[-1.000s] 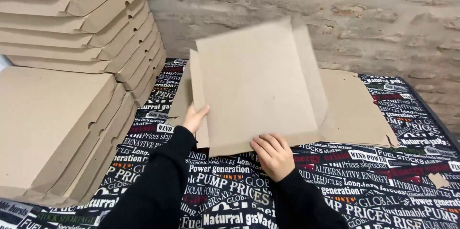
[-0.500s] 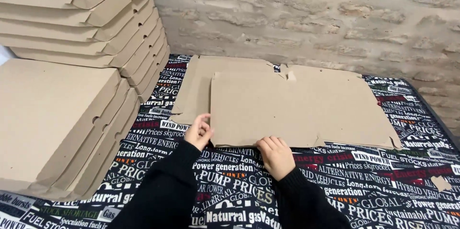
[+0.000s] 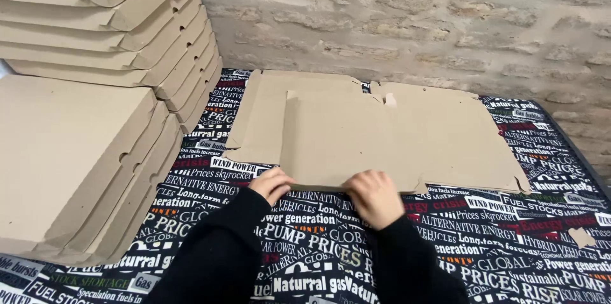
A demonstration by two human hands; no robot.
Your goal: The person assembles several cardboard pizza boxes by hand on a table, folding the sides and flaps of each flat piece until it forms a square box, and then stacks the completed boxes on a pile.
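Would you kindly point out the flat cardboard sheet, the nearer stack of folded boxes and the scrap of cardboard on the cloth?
Cardboard sheet (image 3: 382,141): head view, middle of its flat face.
Box stack (image 3: 63,151): head view, lid of the top box.
Scrap (image 3: 581,237): head view, its centre.

Two bare hands, black-sleeved arms, lower centre of frame.

Left hand (image 3: 272,184): sits just left of centre, knuckles up, fingers curled and pointing toward the right, pinched shut on a thin edge; slightly blurred. Right hand (image 3: 374,197): just right of centre, back of hand facing the camera, fingers bent forward and down, closed in a like grip. Hands near each other, not touching. Both forearms rise from the bottom edge of the frame, angling inward, sleeves reaching the wrists.
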